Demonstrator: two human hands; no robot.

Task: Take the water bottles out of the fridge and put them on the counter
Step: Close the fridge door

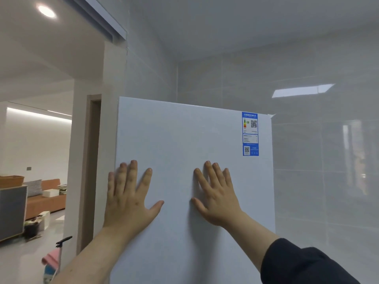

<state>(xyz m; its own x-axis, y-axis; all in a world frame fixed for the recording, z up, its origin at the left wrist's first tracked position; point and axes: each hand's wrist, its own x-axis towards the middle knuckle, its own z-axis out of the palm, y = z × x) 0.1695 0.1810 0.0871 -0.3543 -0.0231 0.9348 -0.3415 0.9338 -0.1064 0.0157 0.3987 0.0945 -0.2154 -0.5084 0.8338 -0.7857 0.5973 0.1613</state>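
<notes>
So I've got both hands flat on the tall pale grey-white fridge door (pixel 184 140), which is shut, so whatever's inside is hidden and I can't see any water bottles from here. My left hand (pixel 129 197) is pressed on the door near its left edge, fingers spread wide and pointing up, thumb sticking out to the right. My right hand (pixel 217 197) is just beside it, a gap of bare door between the two, fingers also splayed and palm against the surface; neither one is gripping anything. The right arm has a dark rolled-back sleeve (pixel 303 265), the left arm is bare. There's a blue energy label sticker with QR codes (pixel 250 133) up in the top right corner of the door. Glossy light grey wall tiles (pixel 328 160) are behind and to the right of the fridge. Off to the left the room opens onto a living area with an orange-brown sofa (pixel 46 203), and a pink scooter-looking thing (pixel 54 261) stands near the doorway down low.
</notes>
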